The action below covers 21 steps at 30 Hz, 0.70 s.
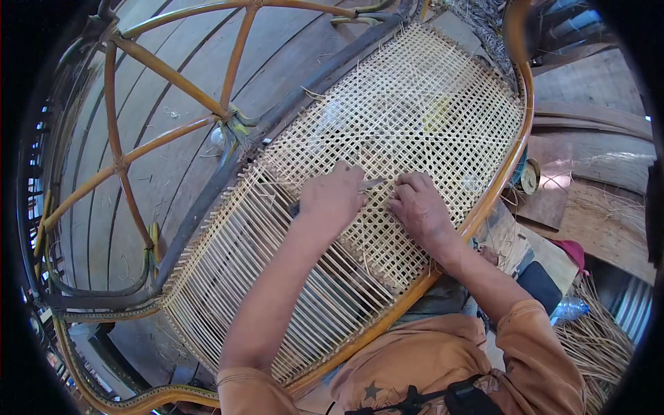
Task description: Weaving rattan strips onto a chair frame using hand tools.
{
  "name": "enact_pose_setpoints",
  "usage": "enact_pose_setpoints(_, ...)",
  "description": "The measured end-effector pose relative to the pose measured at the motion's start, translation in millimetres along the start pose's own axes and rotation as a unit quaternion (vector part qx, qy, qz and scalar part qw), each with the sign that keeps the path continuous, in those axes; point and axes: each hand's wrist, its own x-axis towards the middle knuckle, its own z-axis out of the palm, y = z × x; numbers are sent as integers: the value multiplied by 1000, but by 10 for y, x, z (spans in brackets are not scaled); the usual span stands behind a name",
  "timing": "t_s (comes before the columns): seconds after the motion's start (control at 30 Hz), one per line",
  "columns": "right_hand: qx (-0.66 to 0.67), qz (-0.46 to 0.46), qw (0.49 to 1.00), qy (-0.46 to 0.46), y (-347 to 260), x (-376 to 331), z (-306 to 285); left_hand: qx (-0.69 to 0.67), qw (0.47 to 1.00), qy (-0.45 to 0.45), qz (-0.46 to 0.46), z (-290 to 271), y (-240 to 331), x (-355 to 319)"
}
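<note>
Weaving step mid-frame; my left hand (332, 197) grips a metal awl (370, 184), right hand (420, 207) fingers pressed flat on the cane webbing (415, 111); next I'd thread a strand carefully.

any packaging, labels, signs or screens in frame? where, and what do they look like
No signs, screens or readable labels show.
Clear plastic bottle: lower right, lying beside loose pale straw-like strands; crumpled, bluish-clear.
Small round yellowish tin-like thing: right of the orange rattan chair frame; too small to identify.
Both hands rest on the pale woven cane panel; the left hand grips a thin tool, the right hand presses the weave.
</note>
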Motion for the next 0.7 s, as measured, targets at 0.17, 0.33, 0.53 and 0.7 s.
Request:
enact_pose_setpoints(0.17, -14, 36, 996, -86, -22, 98, -122, 11, 1000, -9, 14, 71, 4, 92)
enact_pose_setpoints(0.33, 10, 30, 996, -80, 66, 90, -102, 46, 997, 25, 62, 96, 32, 64)
enact_pose_setpoints(0.53, 32, 45, 995, -86, 65, 100, -101, 48, 998, -34, 15, 24, 148, 146)
enact_pose_setpoints(0.7, 45, 66, 990, -113, 116, 156, -108, -6, 991, -119, -65, -70, 97, 357)
